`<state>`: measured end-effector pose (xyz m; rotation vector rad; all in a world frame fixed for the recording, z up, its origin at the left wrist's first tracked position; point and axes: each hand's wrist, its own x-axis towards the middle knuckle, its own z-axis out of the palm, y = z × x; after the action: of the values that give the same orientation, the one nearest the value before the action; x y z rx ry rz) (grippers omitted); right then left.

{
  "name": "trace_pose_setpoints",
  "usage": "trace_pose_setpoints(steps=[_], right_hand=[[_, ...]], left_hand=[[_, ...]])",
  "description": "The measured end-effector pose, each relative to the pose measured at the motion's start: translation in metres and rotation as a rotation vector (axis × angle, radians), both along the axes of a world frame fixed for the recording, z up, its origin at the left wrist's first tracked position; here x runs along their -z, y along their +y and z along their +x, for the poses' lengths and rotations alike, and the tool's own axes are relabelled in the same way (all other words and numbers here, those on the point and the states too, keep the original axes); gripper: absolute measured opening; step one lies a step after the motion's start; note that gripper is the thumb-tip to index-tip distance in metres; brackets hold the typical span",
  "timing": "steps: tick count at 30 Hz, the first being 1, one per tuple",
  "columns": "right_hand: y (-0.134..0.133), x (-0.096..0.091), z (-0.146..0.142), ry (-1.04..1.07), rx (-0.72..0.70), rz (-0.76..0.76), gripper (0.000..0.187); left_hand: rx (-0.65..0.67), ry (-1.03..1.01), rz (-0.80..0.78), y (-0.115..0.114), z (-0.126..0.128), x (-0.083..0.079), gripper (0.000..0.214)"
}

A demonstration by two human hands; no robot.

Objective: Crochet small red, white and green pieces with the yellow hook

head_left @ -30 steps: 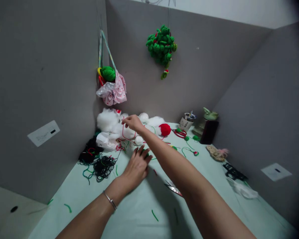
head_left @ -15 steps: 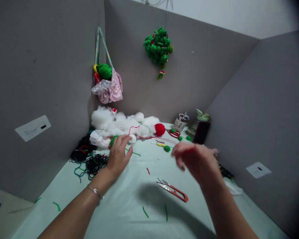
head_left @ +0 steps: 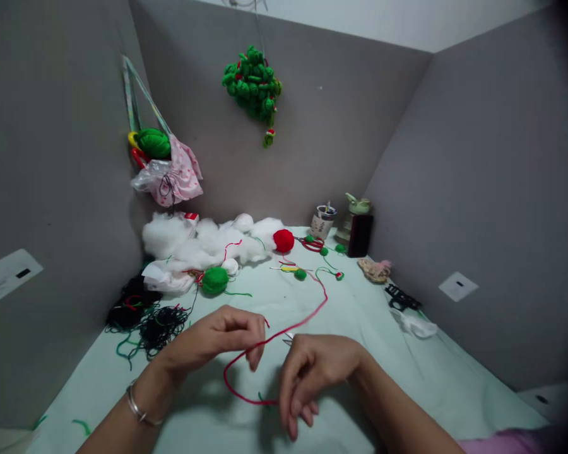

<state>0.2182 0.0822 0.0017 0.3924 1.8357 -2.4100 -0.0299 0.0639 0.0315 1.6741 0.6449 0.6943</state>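
A strand of red yarn (head_left: 307,318) runs from the back of the table towards me and bends in a loop between my hands. My left hand (head_left: 234,334) has its fingers curled closed where the strand crosses them. The strand's near end goes into my right hand (head_left: 315,372), whose fingers are bent down and pinched on it. Under my right hand lie the thread snips (head_left: 288,339), with only the blade tips showing. A short red scrap (head_left: 266,322) lies beside my left fingers.
Behind my hands are a green yarn ball (head_left: 214,280), white stuffing (head_left: 208,243), a red yarn ball (head_left: 284,240), red-handled scissors (head_left: 313,244) and a crochet hook (head_left: 288,268). Tangled black yarn (head_left: 163,325) lies left. A cup (head_left: 322,222) and dark phone (head_left: 360,236) stand back right.
My left hand has left the green yarn ball and come back towards me. My right hand has lowered over the snips and now holds the red yarn, which stretches across the table. The view has turned right.
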Motion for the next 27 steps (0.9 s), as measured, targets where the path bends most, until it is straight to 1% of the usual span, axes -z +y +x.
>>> trace_pose_setpoints(steps=[1,3,4,5,6,8,9,10,12,15,16,18,21,22,24,27], right_hand=[[0.001,-0.003,0.003,0.03,0.079,-0.02,0.035],[0.003,-0.007,0.007,0.082,0.222,-0.025,0.038],[0.004,-0.007,0.008,0.095,0.276,-0.014,0.04],[0.005,-0.006,0.007,0.102,0.321,0.0,0.04],[0.005,-0.004,0.006,0.106,0.36,0.014,0.038],[0.007,0.0,0.002,0.106,0.419,0.049,0.035],[0.008,0.001,0.0,0.102,0.435,0.071,0.034],[0.008,0.003,-0.002,0.095,0.443,0.096,0.035],[0.009,0.004,-0.006,0.072,0.446,0.164,0.041],[0.007,0.003,-0.01,0.0,0.443,0.327,0.048],[0.006,0.002,-0.011,-0.035,0.447,0.401,0.046],[0.006,0.0,-0.013,-0.121,0.465,0.58,0.037],[0.01,-0.003,-0.022,-0.277,0.506,0.893,0.02],[0.014,-0.004,-0.028,-0.329,0.513,0.992,0.018],[0.026,-0.007,-0.045,-0.407,0.494,1.147,0.021],[0.05,-0.01,-0.087,-0.431,0.386,1.285,0.014]], left_hand=[[-0.019,0.049,0.018,0.001,0.004,0.003,0.05],[-0.136,0.144,0.081,0.007,0.011,0.014,0.034],[-0.241,0.18,0.127,0.012,0.013,0.02,0.03],[-0.373,0.207,0.18,0.018,0.011,0.026,0.025],[-0.512,0.225,0.229,0.025,0.007,0.032,0.02],[-0.772,0.248,0.299,0.039,-0.01,0.042,0.01],[-0.873,0.259,0.32,0.046,-0.021,0.046,0.011],[-0.941,0.268,0.334,0.051,-0.032,0.05,0.022],[-1.001,0.274,0.335,0.059,-0.049,0.055,0.038],[-1.016,0.232,0.296,0.063,-0.063,0.055,0.043],[-1.026,0.2,0.285,0.063,-0.066,0.053,0.043],[-1.069,0.105,0.266,0.061,-0.07,0.045,0.046],[-1.183,-0.121,0.216,0.061,-0.081,0.032,0.053],[-1.22,-0.218,0.186,0.061,-0.085,0.028,0.051],[-1.255,-0.417,0.099,0.062,-0.092,0.023,0.039],[-1.199,-0.653,-0.085,0.064,-0.095,0.02,0.019]])
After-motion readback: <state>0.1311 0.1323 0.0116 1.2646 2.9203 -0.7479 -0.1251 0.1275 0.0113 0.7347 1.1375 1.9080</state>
